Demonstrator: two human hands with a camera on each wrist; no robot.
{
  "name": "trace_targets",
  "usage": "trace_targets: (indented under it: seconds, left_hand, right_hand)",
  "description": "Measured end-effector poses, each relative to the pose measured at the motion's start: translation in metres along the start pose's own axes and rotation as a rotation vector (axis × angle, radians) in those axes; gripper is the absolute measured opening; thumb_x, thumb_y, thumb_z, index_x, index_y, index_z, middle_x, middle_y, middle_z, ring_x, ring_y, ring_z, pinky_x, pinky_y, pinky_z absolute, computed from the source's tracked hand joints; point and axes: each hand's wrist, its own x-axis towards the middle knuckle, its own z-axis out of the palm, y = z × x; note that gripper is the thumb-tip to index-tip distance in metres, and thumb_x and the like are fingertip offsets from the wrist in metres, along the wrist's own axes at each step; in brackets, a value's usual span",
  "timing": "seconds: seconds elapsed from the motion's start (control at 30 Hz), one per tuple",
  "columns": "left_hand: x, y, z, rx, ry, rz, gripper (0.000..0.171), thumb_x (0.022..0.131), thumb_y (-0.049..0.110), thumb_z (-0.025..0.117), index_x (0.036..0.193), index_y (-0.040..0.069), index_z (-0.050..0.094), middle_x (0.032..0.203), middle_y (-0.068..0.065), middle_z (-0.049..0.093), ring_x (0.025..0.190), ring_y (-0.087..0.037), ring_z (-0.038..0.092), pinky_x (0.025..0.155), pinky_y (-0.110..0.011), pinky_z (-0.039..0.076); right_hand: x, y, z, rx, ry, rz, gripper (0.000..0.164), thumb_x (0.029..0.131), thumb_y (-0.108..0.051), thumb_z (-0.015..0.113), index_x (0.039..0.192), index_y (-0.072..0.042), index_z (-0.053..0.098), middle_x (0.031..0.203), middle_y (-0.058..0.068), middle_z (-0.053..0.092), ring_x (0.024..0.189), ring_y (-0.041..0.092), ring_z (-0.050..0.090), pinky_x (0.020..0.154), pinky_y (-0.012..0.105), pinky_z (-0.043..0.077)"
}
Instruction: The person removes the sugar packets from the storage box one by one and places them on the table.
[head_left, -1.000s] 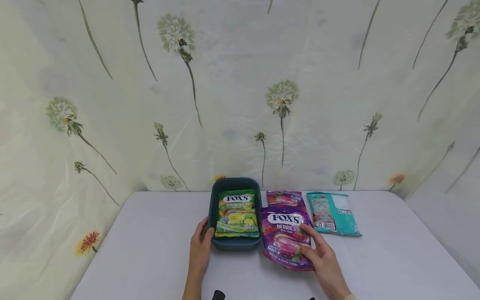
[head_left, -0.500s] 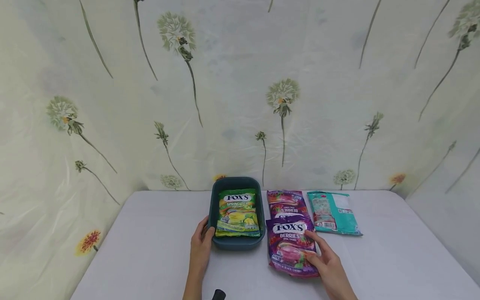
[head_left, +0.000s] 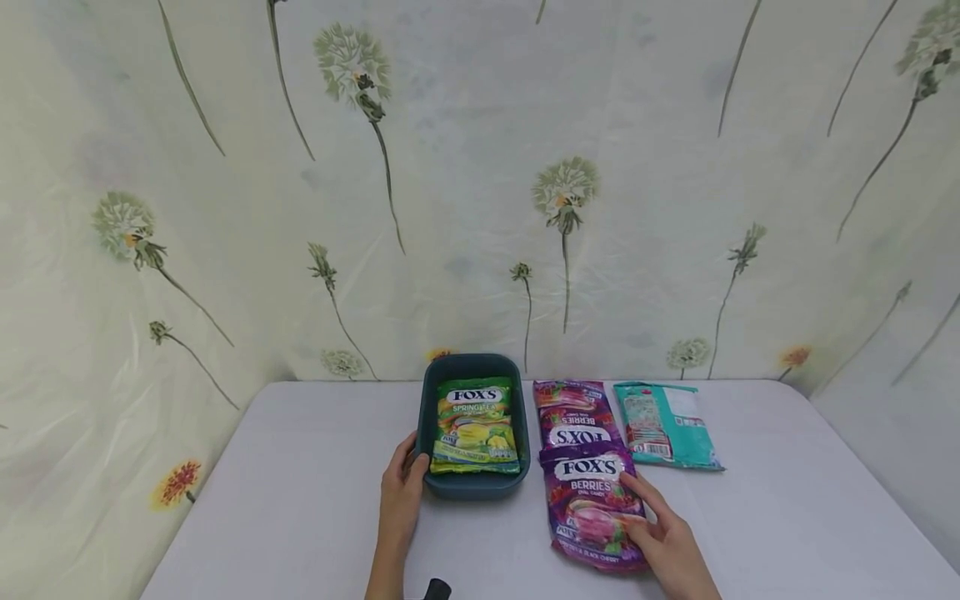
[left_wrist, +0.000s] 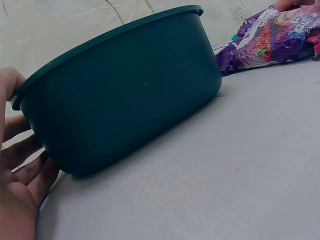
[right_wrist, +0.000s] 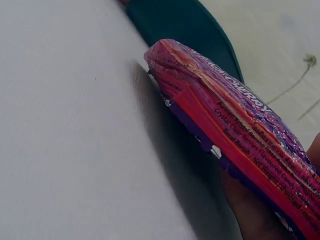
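Observation:
A dark teal plastic tub (head_left: 472, 490) stands at the middle of the table. Inside it lies a green and yellow bag of Fox's Spring Tea candy (head_left: 474, 425). My left hand (head_left: 402, 482) holds the tub's left side, thumb at the rim and fingers against the outer wall (left_wrist: 125, 90). To the right, my right hand (head_left: 667, 537) grips a purple bag of Fox's Berries candy (head_left: 588, 508) by its right edge. In the right wrist view this candy bag (right_wrist: 240, 135) is tilted, its lower end raised off the table with a shadow below.
A second purple Berries bag (head_left: 573, 412), turned upside down, lies behind the held one, partly covered by it. Right of that is a teal bag (head_left: 667, 425), back side up. A flowered curtain (head_left: 450, 208) rises behind the white table (head_left: 300, 483). A black object (head_left: 437, 590) shows at the bottom edge.
My right hand has drawn the purple candy bag toward me and to the right, away from the tub, uncovering more of the second purple bag. The left hand and tub have stayed put.

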Motion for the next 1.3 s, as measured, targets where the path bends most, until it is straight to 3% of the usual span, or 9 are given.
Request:
trace_targets:
  seconds: [0.1,0.2,0.33,0.43,0.6,0.73,0.97,1.13,1.3]
  left_hand:
    - [0.000,-0.001,0.000,-0.002,0.001,-0.001,0.042,0.097,0.015,0.049,0.139,0.008,0.046,0.138,-0.016,0.051,0.127,-0.031,0.051,0.106,-0.045,0.041]
    - [0.000,-0.002,0.000,-0.003,0.001,0.000,0.043,0.097,0.015,0.049,0.139,0.008,0.045,0.138,-0.016,0.051,0.127,-0.030,0.051,0.106,-0.045,0.041]
    - [0.001,-0.002,-0.001,-0.008,0.000,0.007,0.042,0.097,0.015,0.049,0.139,0.008,0.045,0.138,-0.015,0.051,0.127,-0.030,0.050,0.107,-0.045,0.040]
    - [0.001,-0.002,-0.001,-0.016,-0.003,0.012,0.042,0.097,0.014,0.049,0.139,0.008,0.046,0.138,-0.015,0.051,0.127,-0.029,0.050,0.107,-0.044,0.040]
    - [0.002,-0.002,-0.002,-0.020,-0.001,0.012,0.042,0.097,0.014,0.049,0.138,0.008,0.046,0.137,-0.015,0.052,0.127,-0.029,0.051,0.107,-0.044,0.040]
    - [0.002,-0.001,-0.002,-0.021,-0.002,0.006,0.042,0.097,0.015,0.049,0.138,0.008,0.046,0.137,-0.016,0.052,0.127,-0.030,0.051,0.107,-0.044,0.041]
    - [0.002,-0.001,-0.001,-0.037,-0.015,0.002,0.042,0.097,0.015,0.049,0.138,0.007,0.046,0.138,-0.016,0.051,0.128,-0.030,0.050,0.107,-0.043,0.041]
    - [0.004,-0.003,-0.002,-0.053,-0.027,0.005,0.042,0.097,0.015,0.049,0.139,0.007,0.045,0.138,-0.016,0.051,0.127,-0.028,0.051,0.103,-0.031,0.044]
    - [0.004,-0.004,-0.004,-0.083,-0.030,-0.001,0.042,0.097,0.014,0.051,0.138,0.008,0.046,0.137,-0.016,0.052,0.126,-0.028,0.051,0.100,-0.026,0.045]
  right_hand:
    - [-0.002,0.001,-0.002,-0.041,0.007,-0.014,0.062,0.091,-0.009,0.052,0.146,-0.030,0.032,0.159,0.013,0.010,0.108,0.022,0.057,0.084,0.026,0.055]
    - [-0.002,0.001,-0.004,-0.090,0.001,-0.028,0.060,0.093,-0.016,0.054,0.147,-0.026,0.030,0.158,0.017,0.009,0.120,0.034,0.054,0.089,0.030,0.054]
    - [-0.001,0.001,-0.004,-0.178,-0.015,-0.044,0.063,0.093,-0.022,0.056,0.149,-0.021,0.027,0.158,0.021,0.008,0.138,0.046,0.027,0.101,0.040,0.045]
    - [0.000,-0.001,-0.004,-0.253,-0.014,-0.057,0.064,0.093,-0.020,0.056,0.150,-0.017,0.026,0.157,0.022,0.008,0.140,0.049,0.017,0.104,0.047,0.039]
    - [0.001,-0.004,-0.002,-0.342,-0.022,-0.061,0.066,0.094,-0.020,0.056,0.151,-0.015,0.023,0.157,0.022,0.007,0.140,0.050,0.013,0.106,0.053,0.035]
    - [-0.001,-0.006,-0.003,-0.368,-0.035,-0.077,0.069,0.093,-0.020,0.056,0.152,-0.014,0.019,0.157,0.023,0.005,0.140,0.050,0.010,0.109,0.058,0.025]
    - [-0.003,-0.006,-0.006,-0.435,-0.003,-0.190,0.078,0.091,-0.018,0.059,0.153,-0.013,0.012,0.153,0.031,0.008,0.137,0.055,0.014,0.106,0.067,0.021]
    - [0.000,-0.015,-0.005,-0.382,0.068,-0.257,0.075,0.094,-0.021,0.057,0.152,-0.014,0.011,0.154,0.026,0.015,0.137,0.051,0.020,0.104,0.066,0.028]
    - [0.002,-0.037,-0.001,-0.164,0.103,-0.283,0.063,0.098,-0.033,0.048,0.151,-0.018,0.017,0.155,0.013,0.022,0.140,0.039,0.026,0.104,0.049,0.041]
